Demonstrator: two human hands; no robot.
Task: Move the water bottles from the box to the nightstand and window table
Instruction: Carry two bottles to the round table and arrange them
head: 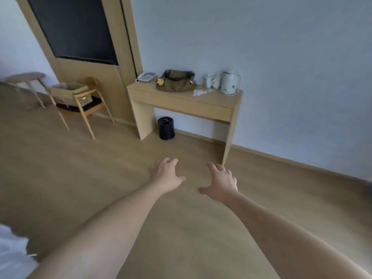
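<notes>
My left hand (167,176) and my right hand (221,181) reach out side by side over the bare wooden floor, fingers spread and relaxed, holding nothing. A cardboard box (67,91) sits on a wooden chair (88,109) at the far left by the wall. Its contents are not visible from here and no water bottle shows anywhere. A small round wooden table (26,78) stands at the far left edge beyond the chair.
A wooden desk (181,101) against the wall carries a phone (146,76), an olive bag (177,81), cups and a white kettle (230,82). A black bin (166,128) stands under it. A dark TV panel (74,27) hangs above the chair. White bedding (12,256) shows bottom left.
</notes>
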